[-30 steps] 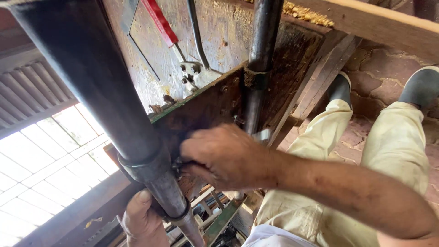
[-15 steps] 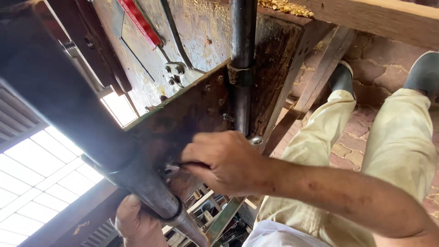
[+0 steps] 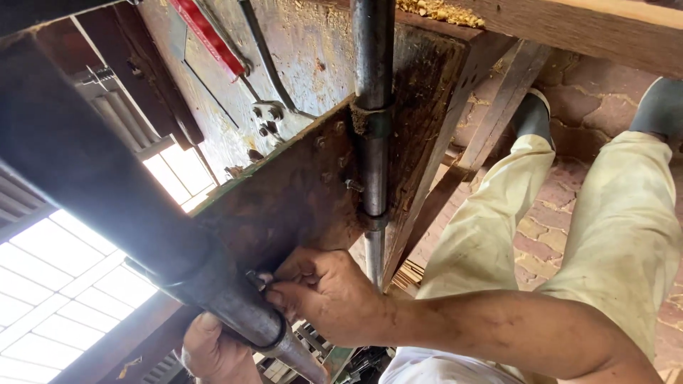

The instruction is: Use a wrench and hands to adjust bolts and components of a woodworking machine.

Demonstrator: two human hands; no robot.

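Hands showing: two, right hand and left hand
Metal pipes showing: two
Boots showing: two
Red handles showing: one

A red bar runs along the top of a worn, paint-flecked metal panel, with a cluster of bolts below it. A vertical steel rod passes through collars on a rusty brown plate. Sawdust lies on a wooden beam — a slanted wooden brace descends from it. Beyond lie a brick floor and bright window panes.
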